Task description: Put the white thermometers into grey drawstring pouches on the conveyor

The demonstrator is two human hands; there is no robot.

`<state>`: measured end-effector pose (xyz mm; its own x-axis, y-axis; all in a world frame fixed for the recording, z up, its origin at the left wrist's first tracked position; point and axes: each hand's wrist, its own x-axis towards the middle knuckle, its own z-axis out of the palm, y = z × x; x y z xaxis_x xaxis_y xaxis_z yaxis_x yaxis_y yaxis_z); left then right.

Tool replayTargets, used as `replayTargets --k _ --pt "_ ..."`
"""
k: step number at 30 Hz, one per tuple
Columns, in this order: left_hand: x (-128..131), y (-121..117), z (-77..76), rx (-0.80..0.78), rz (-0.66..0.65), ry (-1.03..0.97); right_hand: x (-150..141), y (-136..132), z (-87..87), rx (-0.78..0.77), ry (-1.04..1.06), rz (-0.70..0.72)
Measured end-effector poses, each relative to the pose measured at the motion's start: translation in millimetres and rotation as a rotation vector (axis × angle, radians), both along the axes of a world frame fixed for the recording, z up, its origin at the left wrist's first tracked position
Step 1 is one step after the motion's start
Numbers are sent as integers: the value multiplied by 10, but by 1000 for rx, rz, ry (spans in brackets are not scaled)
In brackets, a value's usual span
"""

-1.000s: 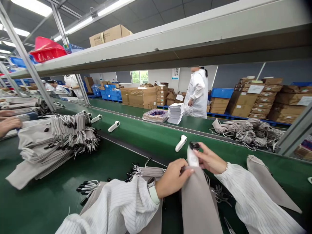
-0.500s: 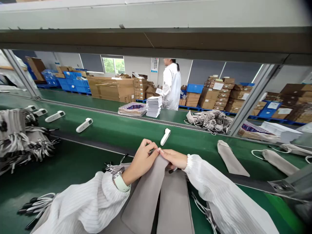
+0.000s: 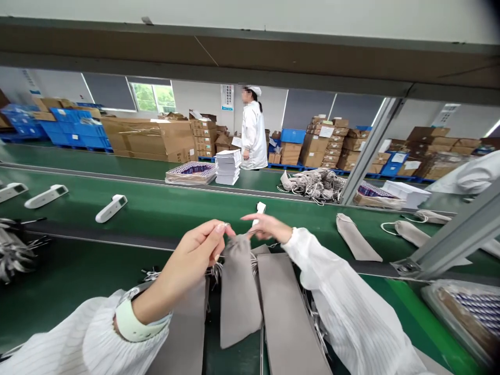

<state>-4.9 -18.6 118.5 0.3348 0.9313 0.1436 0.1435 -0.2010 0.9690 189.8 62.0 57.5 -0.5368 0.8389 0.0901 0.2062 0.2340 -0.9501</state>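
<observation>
Two hands (image 3: 195, 255) at one pouch (image 3: 239, 297); one wristband (image 3: 135, 327).

Grey pouch (image 3: 239, 294) with gathered top between left hand (image 3: 199, 251) and right hand (image 3: 272, 227), white device (image 3: 260, 208) beyond on green belt (image 3: 175, 213)

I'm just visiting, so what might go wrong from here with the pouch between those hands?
The grey pouch has its gathered top at the pinched fingertips of the left hand; if that pinch loosens, it might slip.

White cords bunch beside the pouch, so one could snag on it.

The right hand overlaps a white device in this view; if they are as close as they look, it might get nudged.
</observation>
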Motion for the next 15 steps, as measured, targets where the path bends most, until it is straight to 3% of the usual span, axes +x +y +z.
replayTargets --k 2,3,5,8,10,12,15 --pt "27 -14 -63 90 -8 -13 -233 -149 20 -45 109 342" --pt "50 -41 -103 147 -31 15 -307 -192 29 -37 135 408" --pt "117 -133 -207 301 -133 128 -306 -188 63 -20 184 341" --pt "245 -298 -434 501 -446 370 55 6 156 11 343 -11" --pt "314 -373 -595 537 -639 539 418 180 222 67 399 -269" --pt "351 -408 -704 537 -713 678 768 323 262 136 255 -572" --pt "354 -429 -717 558 -691 781 1154 433 232 216 -113 -931"
